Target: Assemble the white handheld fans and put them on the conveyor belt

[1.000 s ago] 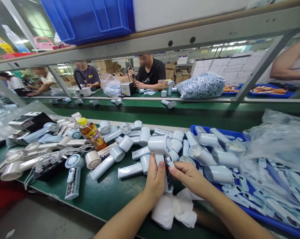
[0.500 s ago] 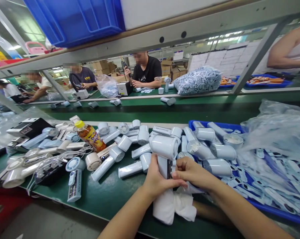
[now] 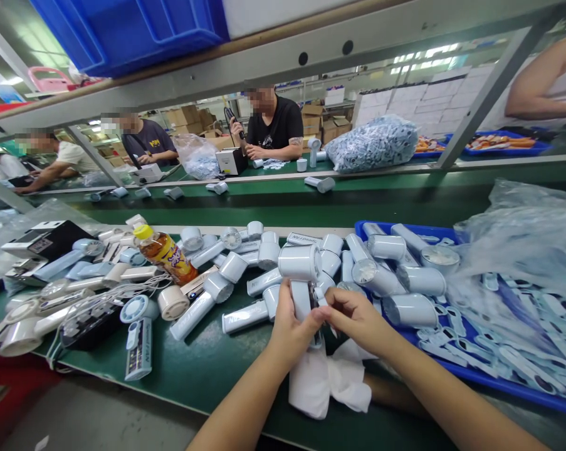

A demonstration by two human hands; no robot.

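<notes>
My left hand [image 3: 293,326] grips the handle of a white handheld mini fan [image 3: 302,294], whose round head stands up above my fingers. My right hand [image 3: 358,321] is at the handle's far side, its fingertips pinching a dark strip there [image 3: 316,310]. I cannot tell what that strip is. A crumpled white cloth [image 3: 328,382] lies on the green workbench [image 3: 207,369] beneath both hands. Loose white fans and fan handles [image 3: 233,316] are heaped around my hands, touching close on both sides.
A blue tray [image 3: 471,369] of pale fan parts and a clear plastic bag [image 3: 522,244] sit to the right. A juice bottle [image 3: 166,255], black boxes and cables lie to the left. Co-workers sit across a metal shelf frame [image 3: 283,59], under a blue crate.
The fan head has turned from tilted toward upright. My right fingertips have shifted along the handle. The whole view has moved slightly.
</notes>
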